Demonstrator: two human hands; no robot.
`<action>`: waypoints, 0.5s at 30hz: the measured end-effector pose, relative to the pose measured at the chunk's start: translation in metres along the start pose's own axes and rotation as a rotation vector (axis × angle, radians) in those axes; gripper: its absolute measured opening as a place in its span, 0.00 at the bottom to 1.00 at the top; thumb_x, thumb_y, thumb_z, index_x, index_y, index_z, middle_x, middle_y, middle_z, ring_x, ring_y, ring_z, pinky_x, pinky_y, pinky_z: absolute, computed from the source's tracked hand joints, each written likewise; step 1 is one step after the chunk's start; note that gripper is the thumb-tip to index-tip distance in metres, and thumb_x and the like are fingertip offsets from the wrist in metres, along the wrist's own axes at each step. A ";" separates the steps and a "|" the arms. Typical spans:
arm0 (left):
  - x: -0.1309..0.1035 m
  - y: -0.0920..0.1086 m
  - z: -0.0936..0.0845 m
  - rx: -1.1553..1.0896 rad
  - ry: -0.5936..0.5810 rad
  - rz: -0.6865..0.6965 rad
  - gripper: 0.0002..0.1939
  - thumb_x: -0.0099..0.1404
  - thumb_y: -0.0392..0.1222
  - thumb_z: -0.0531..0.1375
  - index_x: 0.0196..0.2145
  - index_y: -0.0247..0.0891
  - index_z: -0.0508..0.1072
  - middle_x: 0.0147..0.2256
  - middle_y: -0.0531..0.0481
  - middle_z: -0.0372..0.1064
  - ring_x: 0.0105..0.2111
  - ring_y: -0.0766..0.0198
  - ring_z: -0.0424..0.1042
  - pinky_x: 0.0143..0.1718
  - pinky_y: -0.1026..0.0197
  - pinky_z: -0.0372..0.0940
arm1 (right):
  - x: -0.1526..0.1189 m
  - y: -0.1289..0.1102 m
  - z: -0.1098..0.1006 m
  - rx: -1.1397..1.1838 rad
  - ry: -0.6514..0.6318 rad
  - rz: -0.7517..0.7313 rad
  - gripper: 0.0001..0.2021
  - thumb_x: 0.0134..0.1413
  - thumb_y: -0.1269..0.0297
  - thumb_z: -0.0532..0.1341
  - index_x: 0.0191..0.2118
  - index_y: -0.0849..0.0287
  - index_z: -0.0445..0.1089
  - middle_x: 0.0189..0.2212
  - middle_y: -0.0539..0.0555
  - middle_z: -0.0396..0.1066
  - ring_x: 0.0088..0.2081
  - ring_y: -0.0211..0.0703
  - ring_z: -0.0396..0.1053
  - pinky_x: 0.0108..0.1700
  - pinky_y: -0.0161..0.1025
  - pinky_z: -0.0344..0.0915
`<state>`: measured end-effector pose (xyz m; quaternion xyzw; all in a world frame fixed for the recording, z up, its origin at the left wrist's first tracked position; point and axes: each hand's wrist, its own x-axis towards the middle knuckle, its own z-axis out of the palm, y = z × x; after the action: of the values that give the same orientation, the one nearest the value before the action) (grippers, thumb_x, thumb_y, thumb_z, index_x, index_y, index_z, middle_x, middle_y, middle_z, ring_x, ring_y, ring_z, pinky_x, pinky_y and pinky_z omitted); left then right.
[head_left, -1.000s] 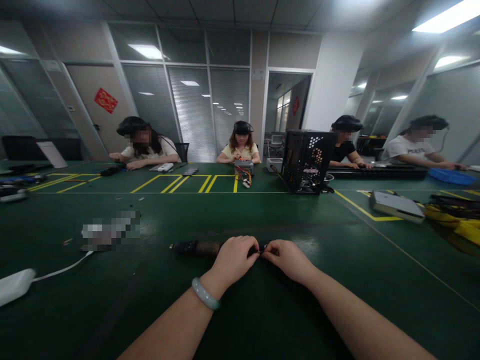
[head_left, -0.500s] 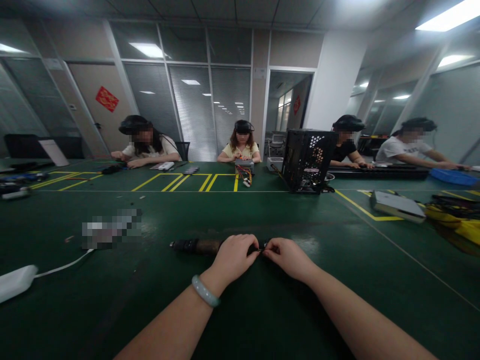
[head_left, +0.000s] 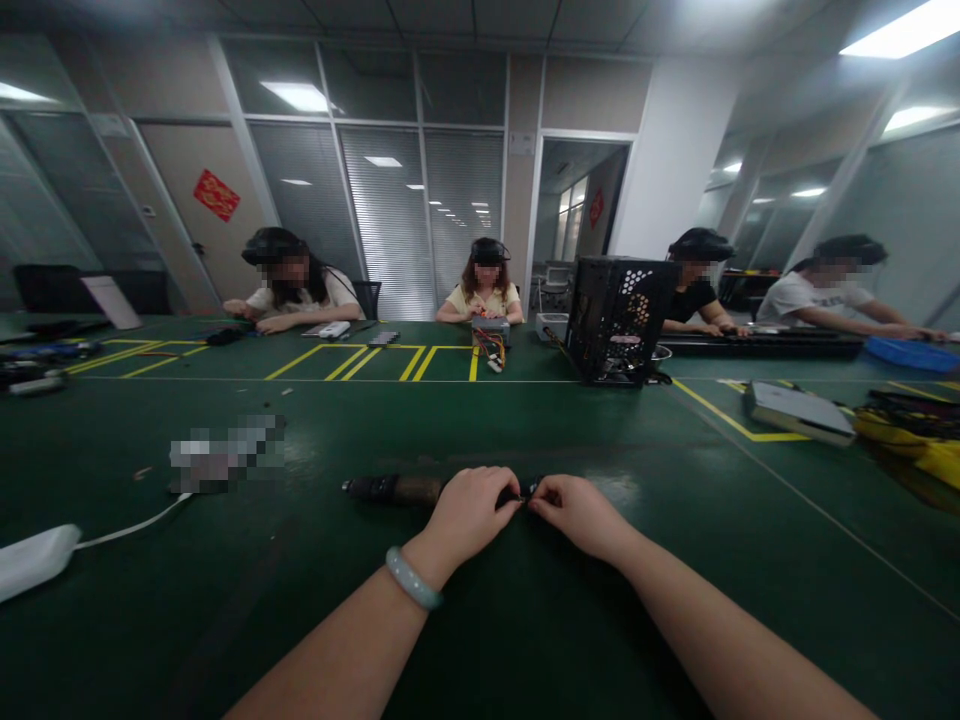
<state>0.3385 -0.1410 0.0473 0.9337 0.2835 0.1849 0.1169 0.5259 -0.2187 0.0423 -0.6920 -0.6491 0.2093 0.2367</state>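
Drifts only slightly as a whole view since the earlier frame, and keeps the left hand [head_left: 474, 508] and right hand [head_left: 576, 508] close together at the tool [head_left: 416, 490]. Lies, as to the tool, in the middle of the worktop [head_left: 405, 420] from left to right, well short of the far edge. Runs with its long axis roughly parallel to that edge, metal tip toward the left edge, other end toward the right edge, partly hidden under the hands. Grips the tool near that right end with the left hand, curled over it, thumb and finger bent inward. Pinches with the right hand just beside the left fingertips, on something too small to tell. Wears a bracelet [head_left: 412, 578] on the left wrist. Shows a white block [head_left: 37, 562] with a cable [head_left: 139, 527] toward the left edge, and a silver box [head_left: 799, 412] near a yellow bag [head_left: 915, 445] toward the right edge. Stands a black case [head_left: 622, 320] upright near the far edge, right of centre.
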 end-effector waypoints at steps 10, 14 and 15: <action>0.000 0.001 -0.001 -0.010 -0.003 0.001 0.07 0.66 0.43 0.57 0.41 0.43 0.72 0.41 0.52 0.72 0.43 0.59 0.70 0.47 0.55 0.62 | -0.001 -0.002 0.000 -0.020 0.009 -0.001 0.08 0.58 0.61 0.59 0.34 0.57 0.74 0.29 0.50 0.74 0.30 0.39 0.68 0.30 0.34 0.56; -0.001 0.001 -0.003 -0.022 -0.018 0.004 0.07 0.66 0.43 0.57 0.41 0.43 0.72 0.42 0.52 0.73 0.42 0.59 0.70 0.47 0.55 0.62 | 0.000 -0.003 0.000 -0.034 0.011 -0.003 0.09 0.58 0.59 0.59 0.35 0.56 0.75 0.30 0.50 0.74 0.31 0.40 0.68 0.31 0.34 0.57; -0.001 0.001 -0.003 -0.022 -0.020 0.006 0.07 0.66 0.43 0.57 0.41 0.43 0.72 0.41 0.52 0.73 0.42 0.59 0.70 0.47 0.55 0.62 | 0.000 -0.003 0.001 -0.030 0.014 -0.006 0.09 0.58 0.59 0.59 0.35 0.56 0.75 0.31 0.50 0.74 0.32 0.40 0.69 0.32 0.34 0.57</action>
<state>0.3374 -0.1419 0.0502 0.9350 0.2774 0.1791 0.1295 0.5234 -0.2182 0.0435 -0.6948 -0.6526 0.1941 0.2315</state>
